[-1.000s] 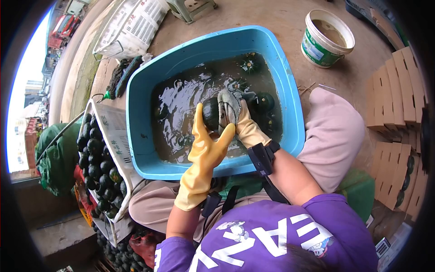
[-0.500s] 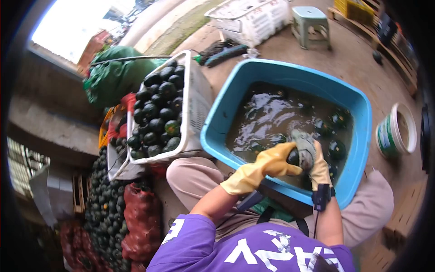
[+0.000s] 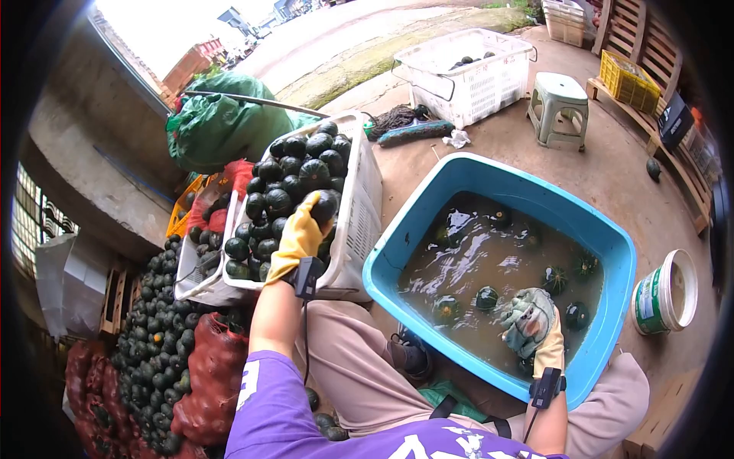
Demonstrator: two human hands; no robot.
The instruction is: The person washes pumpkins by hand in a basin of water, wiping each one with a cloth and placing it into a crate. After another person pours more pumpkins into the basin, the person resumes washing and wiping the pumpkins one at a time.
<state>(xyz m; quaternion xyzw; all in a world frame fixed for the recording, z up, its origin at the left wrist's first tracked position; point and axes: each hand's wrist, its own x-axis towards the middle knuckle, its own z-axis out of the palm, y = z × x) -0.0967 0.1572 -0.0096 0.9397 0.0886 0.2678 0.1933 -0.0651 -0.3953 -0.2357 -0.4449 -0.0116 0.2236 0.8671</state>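
Note:
My left hand (image 3: 300, 239), in a yellow rubber glove, grips a small dark green squash (image 3: 325, 205) at the top of the heap in a white crate (image 3: 365, 206). My right hand (image 3: 549, 350), gloved alike, is over the near right part of a blue tub (image 3: 623, 306). It holds a wet grey-green cloth (image 3: 529, 321), which hides most of its fingers. Murky water fills the tub's bottom, and several squashes float there, among them a striped green squash (image 3: 487, 298) left of the cloth.
Many loose squashes (image 3: 157, 344) are piled at the left beside a red net sack (image 3: 206, 382). A green sack (image 3: 222, 126) lies behind the crate. Beyond the tub are another white crate (image 3: 482, 88) and a stool (image 3: 558, 107); a white bucket (image 3: 657, 294) stands to the right.
My left hand has moved from the tub to the crate on the left, carrying the squash. My right hand stays over the tub with the cloth. The view has shifted.

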